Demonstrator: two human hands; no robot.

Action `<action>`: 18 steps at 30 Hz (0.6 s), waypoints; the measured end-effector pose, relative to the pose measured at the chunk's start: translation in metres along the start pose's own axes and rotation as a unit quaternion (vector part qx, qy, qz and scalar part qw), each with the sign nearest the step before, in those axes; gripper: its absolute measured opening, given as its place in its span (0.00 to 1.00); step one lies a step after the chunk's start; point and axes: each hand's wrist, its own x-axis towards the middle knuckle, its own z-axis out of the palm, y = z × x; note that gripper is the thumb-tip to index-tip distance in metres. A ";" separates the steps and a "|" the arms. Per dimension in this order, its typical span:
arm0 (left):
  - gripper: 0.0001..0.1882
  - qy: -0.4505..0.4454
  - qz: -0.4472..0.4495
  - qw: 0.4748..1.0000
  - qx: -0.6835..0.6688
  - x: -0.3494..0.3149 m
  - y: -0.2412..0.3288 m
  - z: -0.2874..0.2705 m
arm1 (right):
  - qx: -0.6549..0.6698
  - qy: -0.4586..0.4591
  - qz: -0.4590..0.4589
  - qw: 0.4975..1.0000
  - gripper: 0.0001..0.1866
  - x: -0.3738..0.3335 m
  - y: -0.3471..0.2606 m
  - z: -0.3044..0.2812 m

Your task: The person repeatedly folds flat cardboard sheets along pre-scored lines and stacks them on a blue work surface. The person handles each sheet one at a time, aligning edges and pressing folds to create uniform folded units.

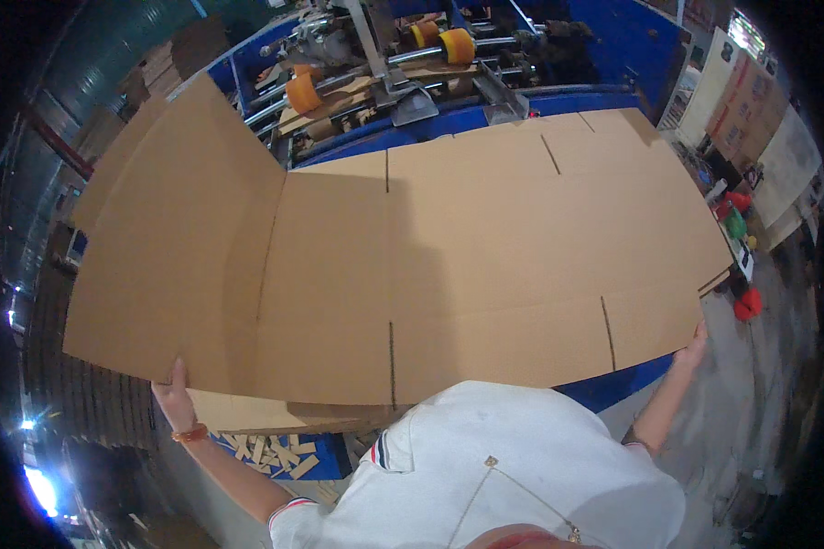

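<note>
A large brown cardboard sheet (513,238), slotted along its long edges, spreads out before me. Its left panel bends upward along a crease. My left hand (173,399) is closed on the near left edge, thumb on top and the other fingers hidden beneath. At the near right corner, my right hand (693,346) grips the same sheet, its fingers partly out of sight. Below the sheet's near left edge, more cardboard (275,414) shows.
Beyond the sheet stands a blue machine (604,46) with metal shafts and orange rollers (459,46). A blue bin (330,457) of cardboard scraps sits near my left forearm. Stacked cardboard (87,393) lies at left. Small red and green items (735,222) are at right.
</note>
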 end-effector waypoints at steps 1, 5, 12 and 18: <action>0.17 0.014 -0.003 0.999 0.042 -0.002 -0.006 0.004 | -0.024 0.004 -0.036 0.999 0.24 -0.020 0.003 0.011; 0.15 0.054 -0.029 0.988 0.140 -0.024 -0.027 0.025 | -0.132 0.036 -0.158 0.978 0.22 -0.126 -0.029 0.109; 0.13 0.083 0.007 0.994 0.069 -0.049 -0.058 0.094 | -0.259 -0.318 -0.513 0.754 0.21 -0.227 0.009 0.243; 0.16 0.019 0.112 0.990 0.085 -0.083 -0.105 0.145 | -0.342 -0.482 -0.604 0.535 0.21 -0.260 0.011 0.309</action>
